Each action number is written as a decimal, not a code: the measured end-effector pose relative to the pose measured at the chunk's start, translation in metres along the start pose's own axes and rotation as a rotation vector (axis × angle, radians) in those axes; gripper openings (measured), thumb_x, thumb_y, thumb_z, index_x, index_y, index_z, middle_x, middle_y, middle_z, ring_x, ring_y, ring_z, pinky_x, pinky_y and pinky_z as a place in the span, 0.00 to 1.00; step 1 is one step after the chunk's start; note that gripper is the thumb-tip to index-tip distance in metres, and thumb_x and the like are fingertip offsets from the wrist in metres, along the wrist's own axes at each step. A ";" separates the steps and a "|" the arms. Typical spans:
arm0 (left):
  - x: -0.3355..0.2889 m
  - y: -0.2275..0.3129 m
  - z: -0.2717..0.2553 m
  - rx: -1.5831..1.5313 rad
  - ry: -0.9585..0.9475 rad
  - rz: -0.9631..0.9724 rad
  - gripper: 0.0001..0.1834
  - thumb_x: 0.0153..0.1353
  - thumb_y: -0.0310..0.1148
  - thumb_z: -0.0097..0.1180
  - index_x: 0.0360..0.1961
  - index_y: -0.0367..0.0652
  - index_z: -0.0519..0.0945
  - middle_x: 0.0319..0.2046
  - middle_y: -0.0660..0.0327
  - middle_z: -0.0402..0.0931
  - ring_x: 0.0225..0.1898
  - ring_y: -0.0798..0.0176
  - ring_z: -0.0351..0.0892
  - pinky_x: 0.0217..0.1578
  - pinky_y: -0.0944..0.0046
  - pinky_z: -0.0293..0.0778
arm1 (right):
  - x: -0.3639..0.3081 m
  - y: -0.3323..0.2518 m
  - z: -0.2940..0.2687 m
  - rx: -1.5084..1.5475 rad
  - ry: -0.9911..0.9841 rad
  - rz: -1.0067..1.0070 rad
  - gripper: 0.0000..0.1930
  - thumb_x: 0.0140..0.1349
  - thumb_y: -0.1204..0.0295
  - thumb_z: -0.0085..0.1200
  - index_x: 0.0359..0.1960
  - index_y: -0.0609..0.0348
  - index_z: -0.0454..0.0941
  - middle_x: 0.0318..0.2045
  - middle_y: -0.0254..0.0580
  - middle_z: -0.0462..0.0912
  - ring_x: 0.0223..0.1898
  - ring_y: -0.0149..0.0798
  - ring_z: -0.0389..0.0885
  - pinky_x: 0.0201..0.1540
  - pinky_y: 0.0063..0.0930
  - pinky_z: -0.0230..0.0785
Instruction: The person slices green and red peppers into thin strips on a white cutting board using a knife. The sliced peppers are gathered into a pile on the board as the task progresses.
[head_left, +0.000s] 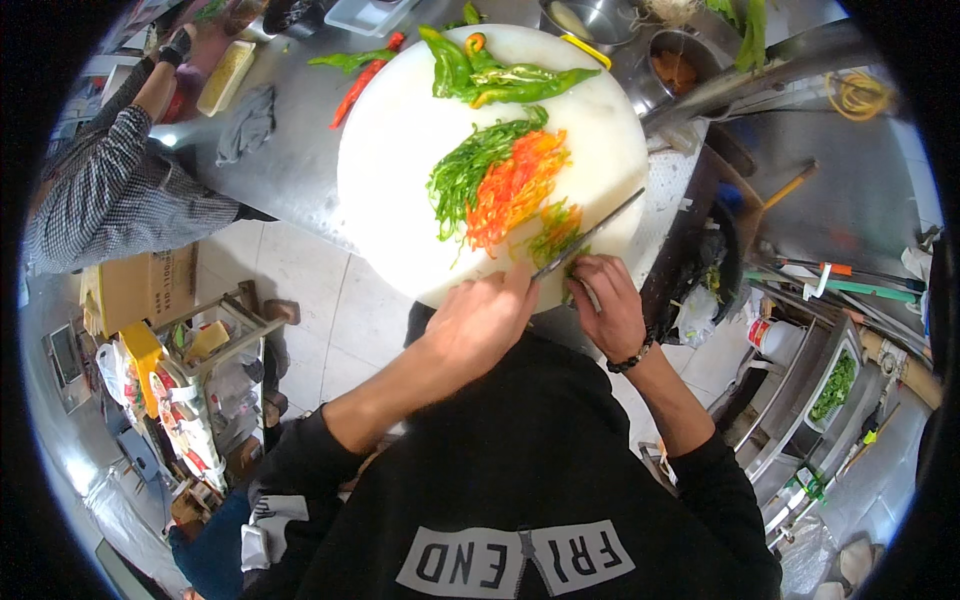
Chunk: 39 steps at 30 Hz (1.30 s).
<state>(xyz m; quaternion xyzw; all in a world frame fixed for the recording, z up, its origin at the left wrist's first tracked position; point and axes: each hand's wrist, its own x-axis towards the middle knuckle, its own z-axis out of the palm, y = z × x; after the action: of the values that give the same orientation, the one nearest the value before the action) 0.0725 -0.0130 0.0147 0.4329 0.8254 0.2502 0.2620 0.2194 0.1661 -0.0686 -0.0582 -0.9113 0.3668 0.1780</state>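
A round white cutting board (385, 200) lies in front of me. My left hand (485, 312) is closed on a knife (600, 222), whose blade slants up to the right over the board. Beside it at the board's near edge, my right hand (608, 305) has its fingers curled over a piece of green pepper (572, 287), mostly hidden by them. Loose green and orange shreds (553, 232) lie by the blade. Farther up are a pile of green pepper strips (465, 175) and a pile of orange-red strips (515, 190). Several green peppers (500, 80) rest at the board's far side.
Red peppers (358, 92) lie left of the board on the steel counter (290, 150), with a grey cloth (247, 123) farther left. Metal bowls (680, 70) stand at the far right. Another person's checkered sleeve (105, 165) is at left. Right, a shelf holds a tray of chopped greens (832, 385).
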 end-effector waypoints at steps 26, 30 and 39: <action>-0.012 0.006 -0.004 -0.081 -0.070 -0.021 0.11 0.74 0.30 0.59 0.37 0.33 0.74 0.28 0.38 0.82 0.32 0.29 0.84 0.32 0.38 0.80 | -0.013 0.005 0.009 -0.044 -0.036 -0.033 0.17 0.57 0.89 0.62 0.49 0.67 0.78 0.49 0.54 0.82 0.53 0.59 0.81 0.56 0.45 0.78; -0.004 -0.006 0.030 -0.099 0.045 -0.053 0.11 0.75 0.31 0.59 0.38 0.33 0.75 0.28 0.39 0.82 0.32 0.29 0.84 0.33 0.38 0.80 | -0.012 0.003 0.006 -0.014 -0.051 -0.017 0.17 0.58 0.89 0.62 0.49 0.66 0.78 0.50 0.55 0.83 0.53 0.59 0.81 0.56 0.45 0.78; -0.017 -0.019 -0.002 -0.004 0.043 -0.089 0.12 0.75 0.34 0.60 0.37 0.36 0.75 0.26 0.42 0.83 0.30 0.33 0.85 0.30 0.41 0.80 | -0.001 -0.010 0.008 -0.009 -0.032 -0.029 0.16 0.57 0.89 0.64 0.46 0.64 0.81 0.50 0.49 0.85 0.51 0.56 0.83 0.54 0.44 0.78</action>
<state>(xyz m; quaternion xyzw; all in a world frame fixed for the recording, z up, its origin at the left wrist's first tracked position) 0.0683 -0.0370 0.0075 0.3899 0.8488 0.2490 0.2559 0.2178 0.1535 -0.0678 -0.0400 -0.9164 0.3609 0.1685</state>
